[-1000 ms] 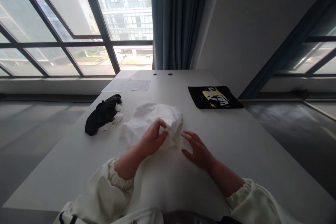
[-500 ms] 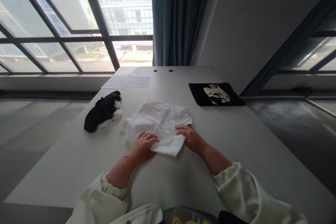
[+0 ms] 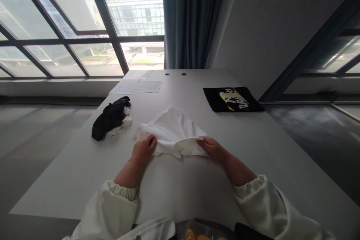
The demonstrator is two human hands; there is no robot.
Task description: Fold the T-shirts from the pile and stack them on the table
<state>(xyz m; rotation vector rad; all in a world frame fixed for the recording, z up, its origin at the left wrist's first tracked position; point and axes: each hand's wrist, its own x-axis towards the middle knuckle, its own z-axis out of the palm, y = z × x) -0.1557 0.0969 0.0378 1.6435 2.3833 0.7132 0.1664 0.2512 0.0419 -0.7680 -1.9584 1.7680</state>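
A white cloth garment [image 3: 176,125] lies bunched in the middle of the table, its near edge lifted and turned up. My left hand [image 3: 144,147] is closed on the left end of that edge, fingers curled over the fabric. At the right end, my right hand [image 3: 212,148] pinches the edge between thumb and fingers. The cloth sags in folds between both hands, and its far corner rests on the table. Its exact kind I cannot make out.
On the white table [image 3: 180,191], a crumpled black and white bundle of cloth [image 3: 111,118] sits at left. A folded black garment with a yellow and white print [image 3: 232,99] lies at right. Paper sheets [image 3: 140,85] lie farther back, before the windows and a blue curtain [image 3: 189,18].
Both hands went from lying on the white cloth to gripping its near edge, which is now raised. The left hand moved slightly left, the right hand slightly right.
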